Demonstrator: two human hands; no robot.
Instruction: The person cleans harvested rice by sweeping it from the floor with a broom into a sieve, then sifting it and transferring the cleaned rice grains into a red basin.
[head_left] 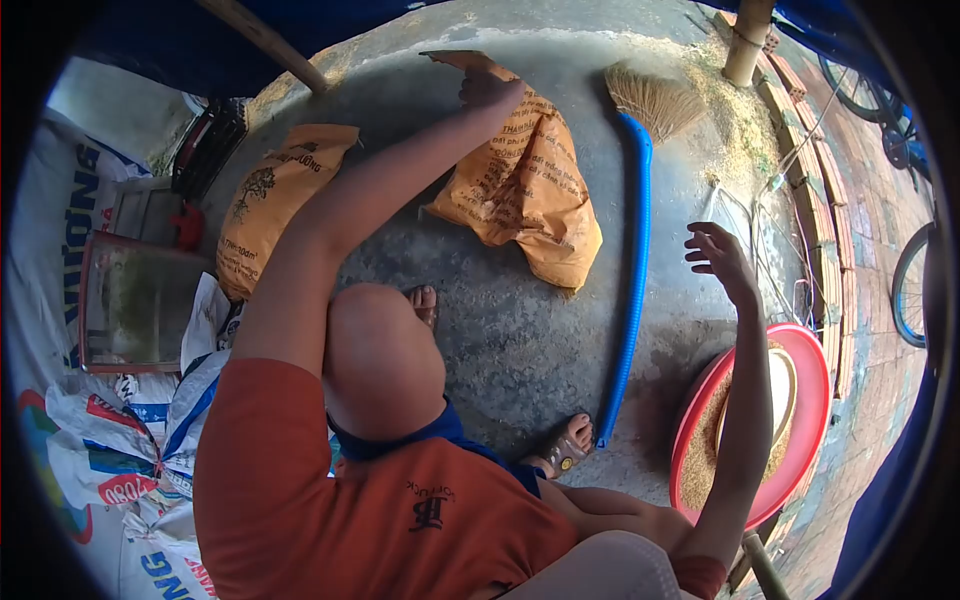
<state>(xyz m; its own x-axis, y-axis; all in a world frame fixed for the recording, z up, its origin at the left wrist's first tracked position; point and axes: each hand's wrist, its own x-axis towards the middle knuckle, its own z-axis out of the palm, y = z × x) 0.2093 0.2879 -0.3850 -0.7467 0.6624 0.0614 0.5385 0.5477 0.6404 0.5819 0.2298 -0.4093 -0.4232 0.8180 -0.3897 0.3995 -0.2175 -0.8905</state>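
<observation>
My left hand reaches far forward and grips the top edge of a crumpled orange sack with printed lettering that lies on the concrete floor. My right hand is raised to the right with its fingers spread, holding nothing. It hovers just right of the blue handle of a straw broom and above a red basin holding grain and a round pale tray. My knee and sandalled feet are in the middle of the view.
A second orange sack lies at the left. White printed sacks and a framed mesh tray are piled at the far left. A wooden post, brick edging and bicycle wheels stand at the right.
</observation>
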